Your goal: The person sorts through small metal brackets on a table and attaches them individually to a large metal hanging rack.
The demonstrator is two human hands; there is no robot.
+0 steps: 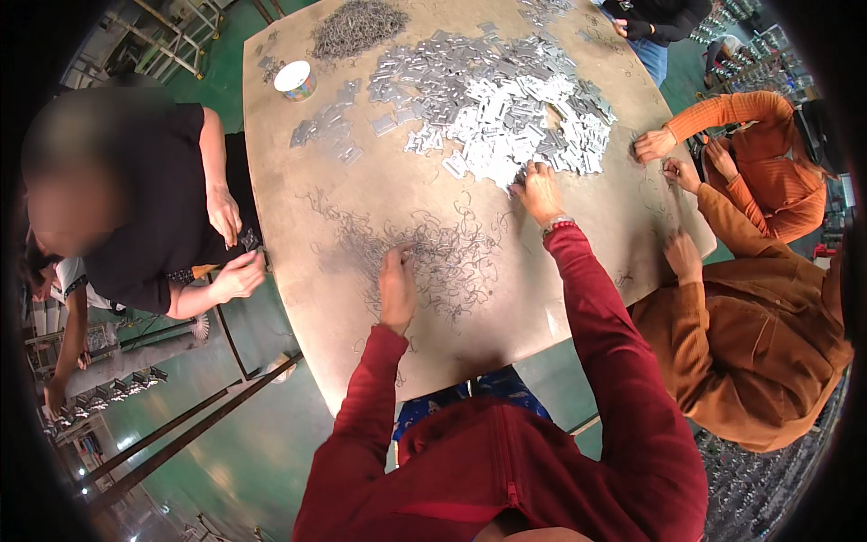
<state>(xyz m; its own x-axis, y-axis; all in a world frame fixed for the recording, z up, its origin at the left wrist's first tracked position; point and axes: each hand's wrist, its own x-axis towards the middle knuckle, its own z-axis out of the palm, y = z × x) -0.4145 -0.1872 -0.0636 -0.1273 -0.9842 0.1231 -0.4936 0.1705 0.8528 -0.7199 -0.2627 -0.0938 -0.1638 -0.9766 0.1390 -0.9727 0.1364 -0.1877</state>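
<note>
Thin, dark curved wire pieces lie scattered across the brown tabletop in front of me. Over their left part is my left hand, its thumb and fingertips pinched together; whatever they hold is too small to make out. Farther off, small flat silver metal plates form a broad, loose heap. At the heap's near edge, my right hand, with a red beaded bracelet at the wrist, has its bent fingers and thumb closed on a metal plate, mostly hidden by the fingers.
A denser wire pile and a white cup stand at the table's far left. One person in black is at the left; people in orange and brown work along the right edge. Another stands at the far right corner.
</note>
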